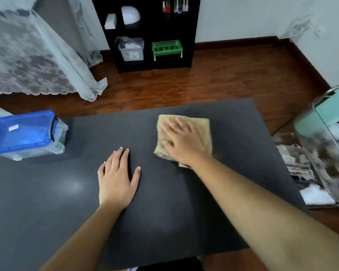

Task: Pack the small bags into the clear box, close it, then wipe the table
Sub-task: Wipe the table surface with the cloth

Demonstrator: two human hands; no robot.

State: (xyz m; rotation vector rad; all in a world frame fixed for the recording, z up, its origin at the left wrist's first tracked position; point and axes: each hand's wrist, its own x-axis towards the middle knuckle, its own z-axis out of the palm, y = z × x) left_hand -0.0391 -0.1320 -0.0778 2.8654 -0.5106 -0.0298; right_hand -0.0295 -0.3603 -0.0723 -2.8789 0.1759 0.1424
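The clear box (37, 147) stands at the far left of the dark table (47, 202), with its blue lid (22, 131) on top and the black latch down. Its contents are too blurred to make out. A folded tan cloth (200, 126) lies flat on the table right of centre. My right hand (181, 140) presses down on the cloth with fingers spread, and the hand looks motion-blurred. My left hand (116, 177) rests flat on the bare table near the middle, fingers apart and holding nothing.
A glass cabinet (325, 153) with white items stands close to the table's right edge. Beyond the far edge is wooden floor, a black shelf unit (149, 32) with a green basket (167, 48), and a lace-covered piece of furniture (27, 55) at the left.
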